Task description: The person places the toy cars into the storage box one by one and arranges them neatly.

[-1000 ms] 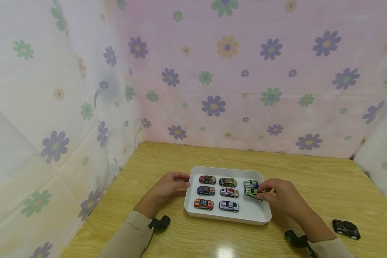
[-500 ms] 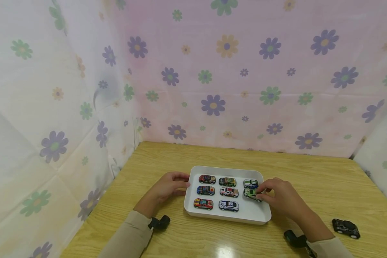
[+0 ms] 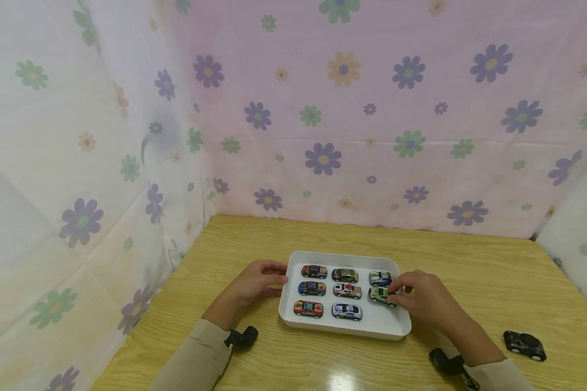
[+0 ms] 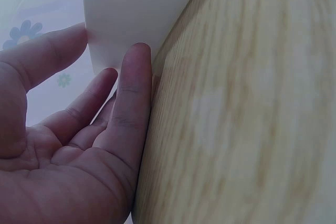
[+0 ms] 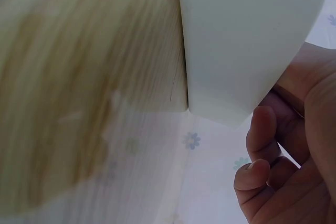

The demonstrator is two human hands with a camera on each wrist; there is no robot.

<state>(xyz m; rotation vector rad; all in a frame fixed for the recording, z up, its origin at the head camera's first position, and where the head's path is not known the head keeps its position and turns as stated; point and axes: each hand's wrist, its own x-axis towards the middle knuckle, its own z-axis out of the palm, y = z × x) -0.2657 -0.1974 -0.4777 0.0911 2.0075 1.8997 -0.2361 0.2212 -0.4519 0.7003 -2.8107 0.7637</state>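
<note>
A white tray (image 3: 337,325) with toy cars in it sits on the table. My right hand (image 3: 425,296) reaches over its right wall and pinches a green toy car (image 3: 379,295) by its right end, in the right column, just in front of a white, blue and green toy car (image 3: 380,278). My left hand (image 3: 256,285) lies at the tray's left wall, thumb at the rim. In the left wrist view its fingers (image 4: 134,87) are fairly straight against the outer wall. The tray's wall hides the green car and the pinching fingertips in the right wrist view.
The left column has a dark red car (image 3: 314,271), a blue car (image 3: 312,288) and a red car (image 3: 308,309). The middle column has a dark green car (image 3: 344,275), a white-red car (image 3: 347,291) and a white car (image 3: 347,311). A black toy car (image 3: 524,345) stands on the table at right.
My right hand has moved the green car slightly left and toward the front, opening a small gap from the car behind it. The left hand has stayed at the tray.
</note>
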